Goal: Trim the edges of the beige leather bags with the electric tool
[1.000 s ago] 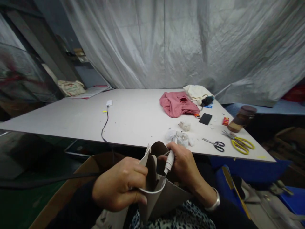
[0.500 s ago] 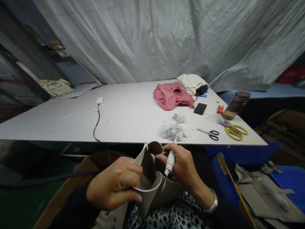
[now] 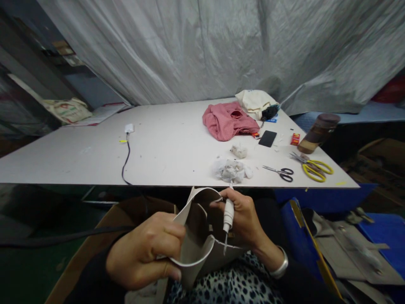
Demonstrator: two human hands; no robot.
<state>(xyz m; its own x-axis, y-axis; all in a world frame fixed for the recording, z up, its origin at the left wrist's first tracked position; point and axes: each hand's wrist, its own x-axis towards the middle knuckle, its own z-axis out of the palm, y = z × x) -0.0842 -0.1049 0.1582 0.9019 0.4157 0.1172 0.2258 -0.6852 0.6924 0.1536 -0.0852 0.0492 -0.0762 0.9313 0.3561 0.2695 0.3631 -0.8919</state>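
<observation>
My left hand [image 3: 147,249] is closed on the near left edge of a grey-beige bag [image 3: 198,264] of stiff, leather-like material, held in my lap with its mouth open upward. Inside, the folds are partly in shadow. My right hand [image 3: 242,215] is at the bag's right rim, closed around a slim tool with a white-wrapped handle [image 3: 228,214]. Its thin metal tip points down beside the seam at the rim; the exact kind of tool is unclear. The right fingertips also reach the bag's far edge.
On the white table [image 3: 164,156] lie black-handled scissors [image 3: 282,172], yellow-handled scissors [image 3: 313,166], crumpled plastic [image 3: 231,170], a phone [image 3: 267,138], pink cloth [image 3: 223,120] and a brown bottle [image 3: 318,134]. A blue bin [image 3: 292,236] with grey-beige pieces stands at right, a cardboard box [image 3: 79,261] at left.
My left hand has shifted slightly left and down, and the bag's mouth is spread wider. The tool has tilted more upright, its tip now a little farther right.
</observation>
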